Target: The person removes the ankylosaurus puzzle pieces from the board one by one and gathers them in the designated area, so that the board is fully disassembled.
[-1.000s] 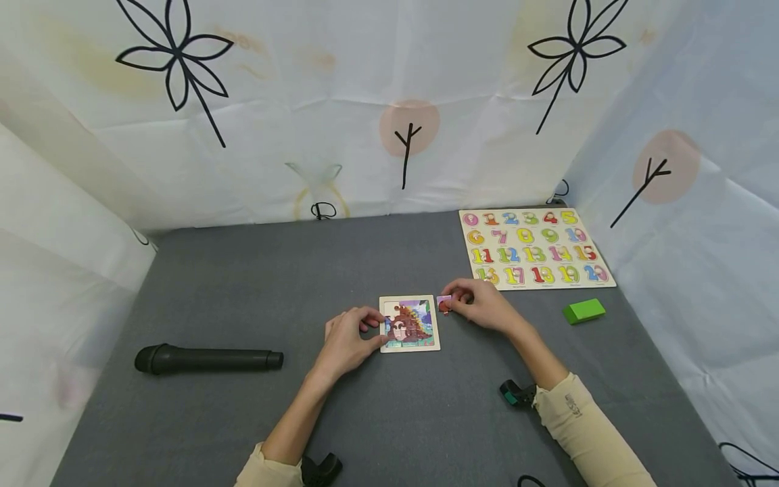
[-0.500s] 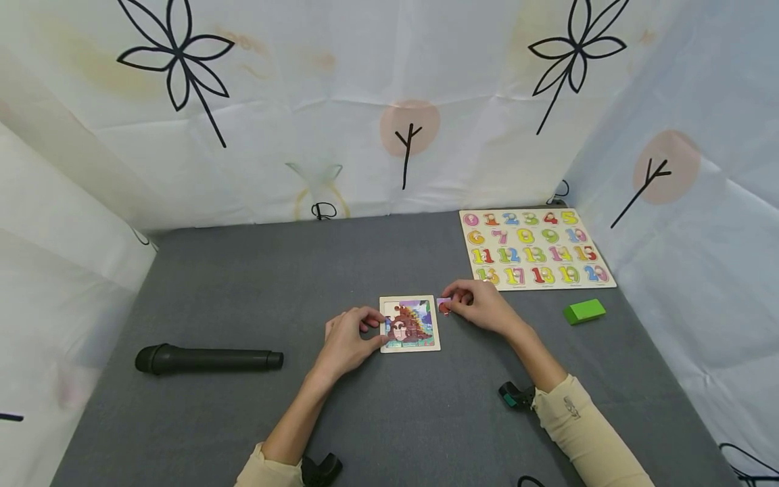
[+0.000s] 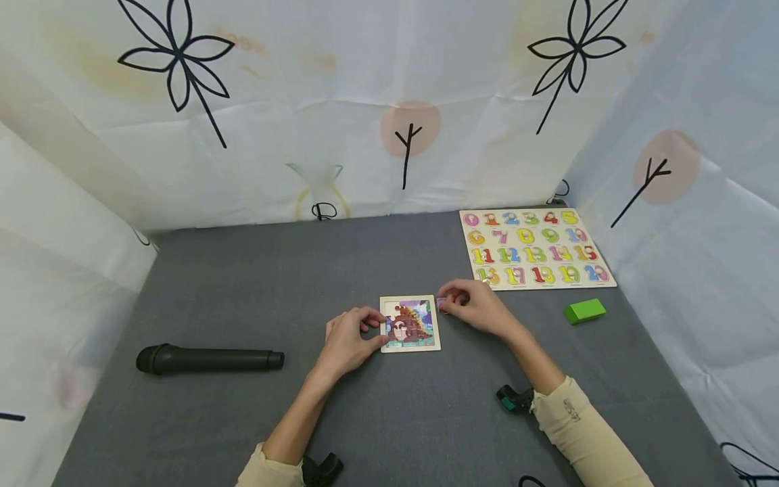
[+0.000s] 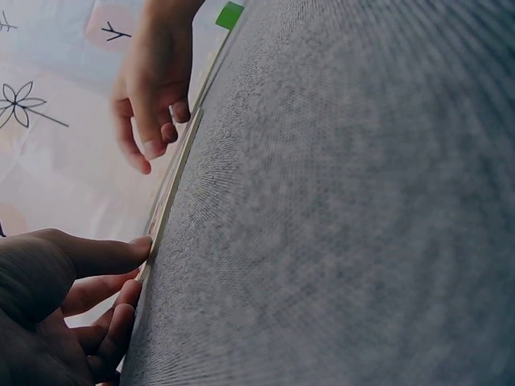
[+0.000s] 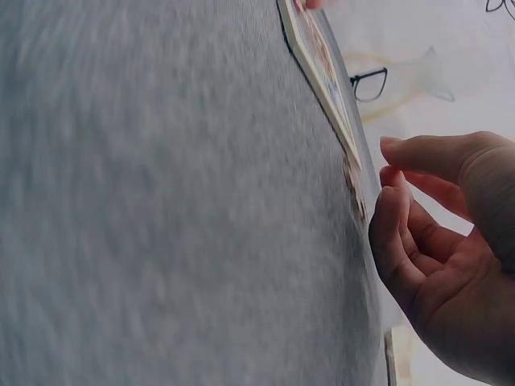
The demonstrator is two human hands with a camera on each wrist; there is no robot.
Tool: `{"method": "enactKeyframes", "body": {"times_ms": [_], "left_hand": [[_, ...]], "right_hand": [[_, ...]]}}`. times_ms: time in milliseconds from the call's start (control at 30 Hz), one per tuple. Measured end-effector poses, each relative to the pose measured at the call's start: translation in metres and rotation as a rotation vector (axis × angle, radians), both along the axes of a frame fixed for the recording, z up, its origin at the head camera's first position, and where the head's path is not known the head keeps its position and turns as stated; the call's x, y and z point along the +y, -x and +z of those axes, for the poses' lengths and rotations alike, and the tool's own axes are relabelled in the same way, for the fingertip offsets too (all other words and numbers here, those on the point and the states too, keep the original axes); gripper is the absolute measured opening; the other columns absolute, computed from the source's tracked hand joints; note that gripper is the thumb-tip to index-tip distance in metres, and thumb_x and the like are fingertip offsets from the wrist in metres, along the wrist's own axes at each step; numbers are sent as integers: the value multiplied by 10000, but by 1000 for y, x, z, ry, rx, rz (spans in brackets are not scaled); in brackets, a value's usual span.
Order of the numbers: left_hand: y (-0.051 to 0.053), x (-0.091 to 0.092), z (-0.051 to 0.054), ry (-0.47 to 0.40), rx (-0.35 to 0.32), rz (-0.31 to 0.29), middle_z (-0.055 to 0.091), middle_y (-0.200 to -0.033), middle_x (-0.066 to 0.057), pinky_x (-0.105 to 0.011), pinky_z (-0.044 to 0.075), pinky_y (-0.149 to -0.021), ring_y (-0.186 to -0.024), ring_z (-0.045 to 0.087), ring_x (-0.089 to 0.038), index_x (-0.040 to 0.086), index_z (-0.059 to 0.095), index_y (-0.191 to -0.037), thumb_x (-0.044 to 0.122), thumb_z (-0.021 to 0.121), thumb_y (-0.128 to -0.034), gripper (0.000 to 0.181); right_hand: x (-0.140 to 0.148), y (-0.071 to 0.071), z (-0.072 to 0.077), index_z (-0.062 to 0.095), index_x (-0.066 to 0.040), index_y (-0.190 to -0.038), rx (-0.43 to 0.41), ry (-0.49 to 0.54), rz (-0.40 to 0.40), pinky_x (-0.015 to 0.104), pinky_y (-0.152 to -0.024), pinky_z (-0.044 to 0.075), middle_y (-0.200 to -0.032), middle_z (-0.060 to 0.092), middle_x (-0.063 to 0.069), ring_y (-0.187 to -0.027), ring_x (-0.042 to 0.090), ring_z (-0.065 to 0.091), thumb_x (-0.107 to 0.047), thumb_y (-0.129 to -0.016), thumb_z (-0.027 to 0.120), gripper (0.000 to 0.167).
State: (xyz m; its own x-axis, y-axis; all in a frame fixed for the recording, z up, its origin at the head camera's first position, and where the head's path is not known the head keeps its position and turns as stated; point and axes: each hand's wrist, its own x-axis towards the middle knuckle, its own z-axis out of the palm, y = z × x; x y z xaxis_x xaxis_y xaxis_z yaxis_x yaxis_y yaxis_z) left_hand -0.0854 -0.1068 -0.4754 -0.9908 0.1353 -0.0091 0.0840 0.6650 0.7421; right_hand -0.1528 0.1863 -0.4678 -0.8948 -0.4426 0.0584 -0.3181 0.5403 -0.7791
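Note:
My left hand (image 3: 351,339) holds the left edge of a small square jigsaw puzzle (image 3: 420,326) in a pale wooden frame. Its thumb and fingers meet that edge in the left wrist view, where the puzzle (image 4: 173,186) shows only as a thin strip. Part of the picture's upper left is bare wood. A loose purple-and-red puzzle piece (image 3: 441,302) lies just right of the frame, partly covered by my right hand (image 3: 477,306). In the right wrist view, the loosely bent fingers hover beside the piece (image 5: 355,191) with nothing visible between them.
A number puzzle board (image 3: 538,249) lies at the back right, with a green block (image 3: 584,311) in front of it. A black microphone (image 3: 209,359) rests on the left of the grey table (image 3: 255,284). White patterned cloth (image 3: 475,155) encloses the back and sides.
My right hand has shifted slightly left and now covers more of the loose puzzle piece. The left hand and framed puzzle have stayed put.

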Motion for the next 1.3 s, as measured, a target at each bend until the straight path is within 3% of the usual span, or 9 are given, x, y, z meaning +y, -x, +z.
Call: {"method": "enactKeyframes", "body": {"times_ms": [267,533,700,967,1300], "left_hand": [[0,1,0,8,-4,3,733,-997,-14,-602,331,-1074,-923,587,-161,151,793,-1099,180,927,-869,268],[2,0,0,0,-7,-4,738,-1000,-11,-603,332,-1069,-935,597,-165,154,793,-1095,199,925,-875,260],[2,-2,-1,-5,-2,-10,744,-1001,-3,-599,335,-1054,-936,601,-161,170,797,-1088,196,922,-875,248],[2,-1,-1,-7,4,-7,739,-991,-5,-608,342,-1050,-932,607,-162,164,796,-1085,193,925,-870,252],[2,-1,-3,-12,5,-4,740,-993,-6,-610,336,-1053,-934,602,-161,166,797,-1086,186,926,-867,255]], "right_hand": [[-21,-4,5,774,-22,-1149,-86,70,57,251,-586,530,-867,703,87,-634,69,594,-110,-1012,754,164],[-54,0,6,796,-63,-1141,-73,50,112,238,-703,511,-924,764,68,-787,104,675,-120,-993,775,161],[-67,6,5,795,-55,-1151,-71,35,163,234,-737,532,-936,767,61,-791,82,675,-128,-963,824,205],[-73,16,0,804,-46,-1121,-52,-40,204,202,-688,489,-869,743,42,-694,39,583,-132,-967,820,177],[-71,21,-2,825,-59,-1096,-67,-86,228,188,-679,472,-841,729,20,-688,23,566,-123,-979,799,136]]}}
